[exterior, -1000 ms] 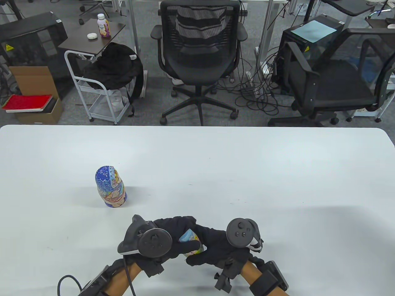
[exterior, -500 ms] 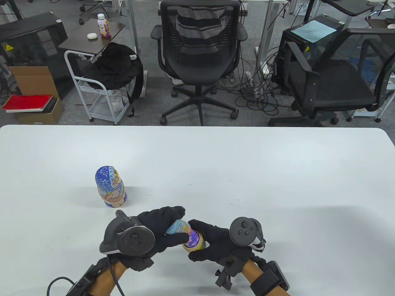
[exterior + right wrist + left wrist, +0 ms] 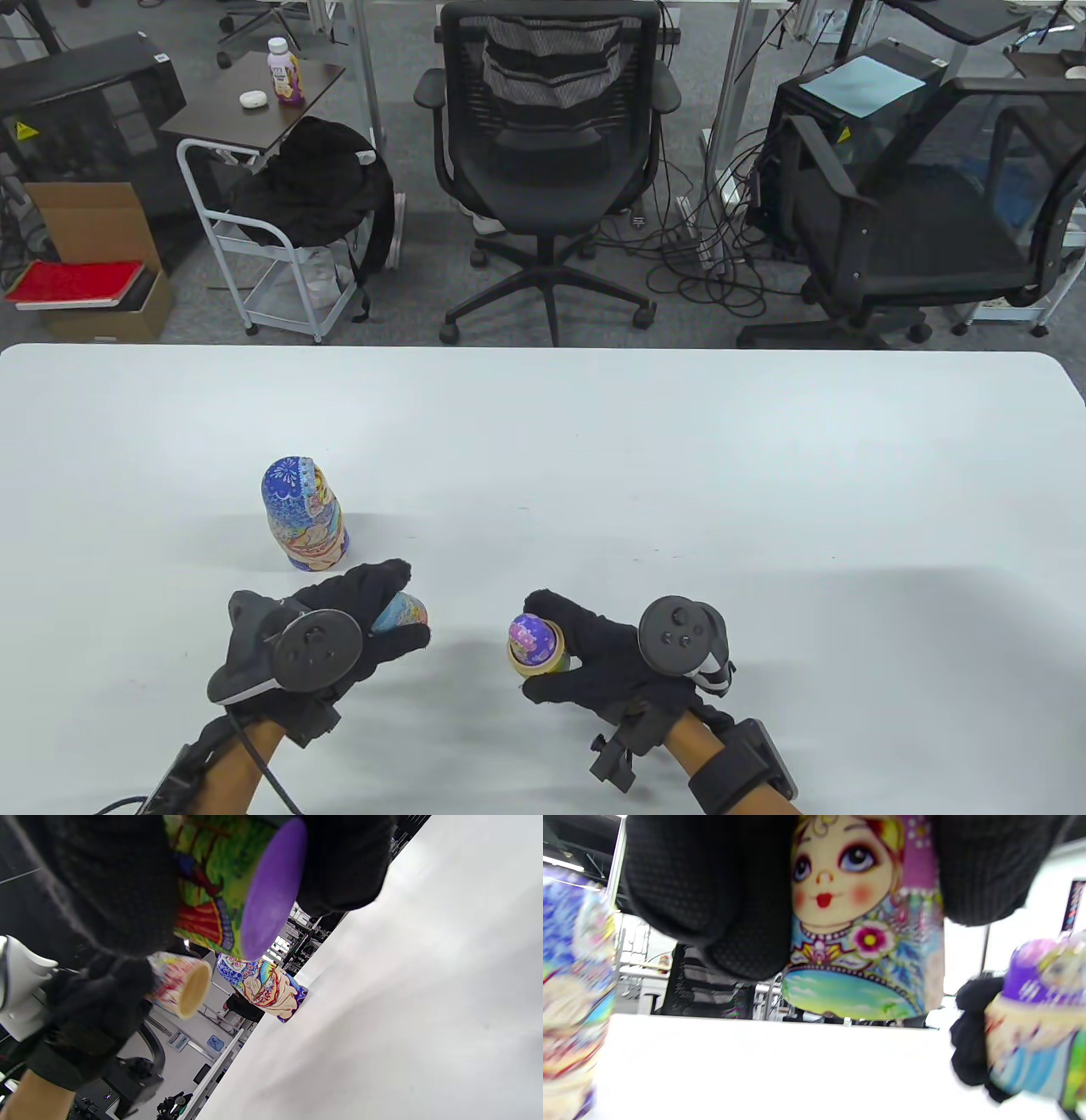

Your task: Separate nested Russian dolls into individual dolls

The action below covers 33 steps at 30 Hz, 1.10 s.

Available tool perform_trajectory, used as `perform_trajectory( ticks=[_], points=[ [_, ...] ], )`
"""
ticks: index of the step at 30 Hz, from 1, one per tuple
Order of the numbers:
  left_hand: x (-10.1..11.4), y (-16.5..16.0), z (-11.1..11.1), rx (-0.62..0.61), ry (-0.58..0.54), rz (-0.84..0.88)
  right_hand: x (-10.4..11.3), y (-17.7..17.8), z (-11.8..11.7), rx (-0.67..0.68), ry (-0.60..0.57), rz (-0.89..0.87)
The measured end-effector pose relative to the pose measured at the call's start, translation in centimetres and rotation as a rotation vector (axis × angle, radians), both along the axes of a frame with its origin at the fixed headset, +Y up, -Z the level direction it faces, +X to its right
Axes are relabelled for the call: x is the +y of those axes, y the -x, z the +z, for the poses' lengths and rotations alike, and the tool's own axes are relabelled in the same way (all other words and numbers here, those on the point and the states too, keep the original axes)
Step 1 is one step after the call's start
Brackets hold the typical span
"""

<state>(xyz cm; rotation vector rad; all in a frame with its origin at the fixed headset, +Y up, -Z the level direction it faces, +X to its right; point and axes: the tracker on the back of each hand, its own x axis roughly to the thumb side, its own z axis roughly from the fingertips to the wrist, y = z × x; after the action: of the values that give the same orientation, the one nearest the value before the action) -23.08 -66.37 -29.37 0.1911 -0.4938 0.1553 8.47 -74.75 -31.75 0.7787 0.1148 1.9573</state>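
Fingers (image 3: pixel 712 899) of the left hand (image 3: pixel 339 632) wrap around the doll's top half (image 3: pixel 399 613), thumb on one side and the other fingers on the far side. In the left wrist view its painted face, with big eyes and red lips, looks out between the black glove tips, and its open lower edge hangs above the white tabletop (image 3: pixel 679 475). In the right wrist view the same half shows a pale hollow inside.

Well apart to the right, the right hand (image 3: pixel 607 662) grips the doll's bottom half (image 3: pixel 543 664) from the side, fingers curled round its wall. A smaller doll (image 3: pixel 533 637) with a purple head stands upright inside that bottom half, its upper part sticking out above the rim. The right wrist view shows the bottom half's flat purple base and green painted side, held off the tabletop and tilted.

Behind the left hand, close to its fingertips but not touching, a larger closed doll (image 3: pixel 304 526) in blue and cream stands upright on the tabletop.

Beyond the far edge stand black office chairs (image 3: pixel 547 153), a small cart with a bottle (image 3: pixel 284 72), and a cardboard box (image 3: pixel 93 255).
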Motion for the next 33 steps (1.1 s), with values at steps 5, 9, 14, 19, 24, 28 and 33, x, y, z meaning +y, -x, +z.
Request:
perform_trajectory(
  ticks=[5, 9, 14, 19, 24, 28, 33],
  points=[
    [-3.6, 0.9, -1.5, 0.061, 0.071, -0.106, 0.0, 0.1, 0.1, -0.007, 0.001, 0.0],
    [-5.4, 1.3, -2.0, 0.092, 0.136, -0.215, -0.3, 0.1, 0.0, -0.006, 0.011, 0.002],
    [-6.4, 1.3, -1.9, 0.109, 0.135, -0.33, -0.2, 0.1, 0.0, -0.009, 0.009, 0.004],
    [-7.5, 1.0, -2.3, 0.108, 0.199, -0.345, -0.3, 0.1, 0.0, -0.007, 0.006, -0.001],
    [-7.5, 1.0, -2.3, 0.114, 0.221, -0.329, -0.3, 0.2, 0.0, -0.003, 0.006, -0.003],
    [-5.2, 0.5, -1.2, 0.1, 0.115, -0.242, -0.3, 0.3, 0.1, 0.003, 0.004, 0.001],
    [-0.7, -3.7, 1.3, -0.133, -0.007, 0.048, -0.4, 0.5, 0.1, 0.006, 0.005, 0.009]
  ],
)
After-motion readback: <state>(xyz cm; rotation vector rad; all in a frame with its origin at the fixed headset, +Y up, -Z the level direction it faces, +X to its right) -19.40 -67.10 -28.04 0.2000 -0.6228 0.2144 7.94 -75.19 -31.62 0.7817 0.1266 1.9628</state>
